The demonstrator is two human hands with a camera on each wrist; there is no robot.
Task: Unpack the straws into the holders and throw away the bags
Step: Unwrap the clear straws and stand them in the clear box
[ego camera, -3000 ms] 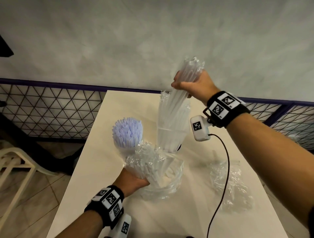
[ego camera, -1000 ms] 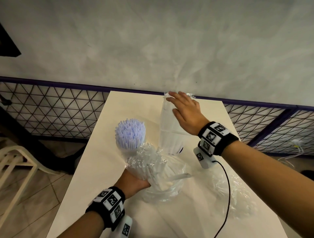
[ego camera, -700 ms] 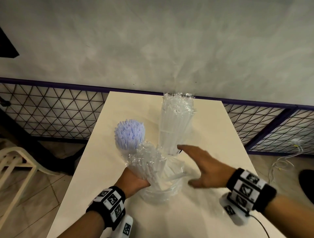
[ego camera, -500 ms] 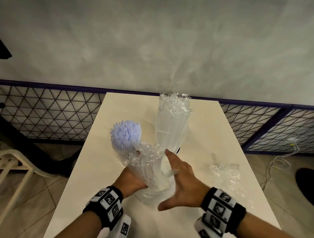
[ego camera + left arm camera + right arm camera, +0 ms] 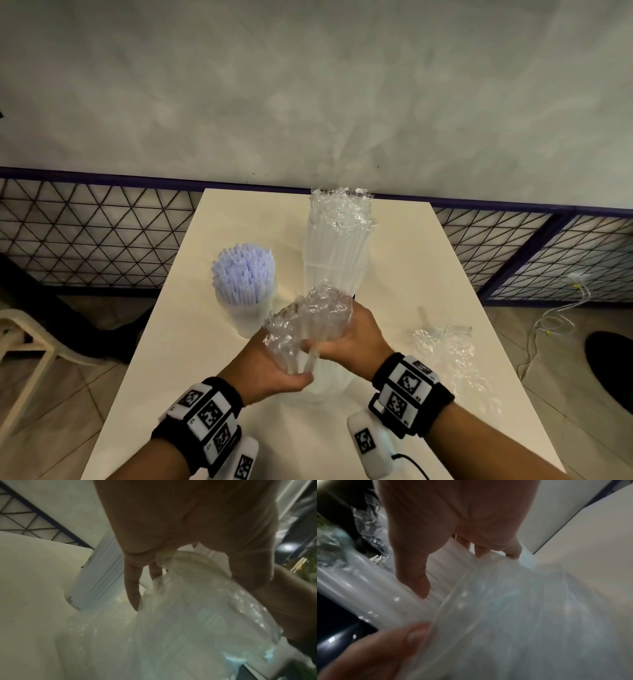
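Both hands grip one bundle of clear straws [image 5: 310, 329] still in its crinkled bag: the left hand [image 5: 270, 368] curls round its lower end, the right hand [image 5: 349, 339] clasps its side. Under the bundle stands a clear holder [image 5: 329, 387]. Behind it are a holder of lilac straws [image 5: 244, 274] and a tall holder of clear straws [image 5: 337, 253]. To its right an empty bag [image 5: 445, 349] lies on the surface [image 5: 191, 342].
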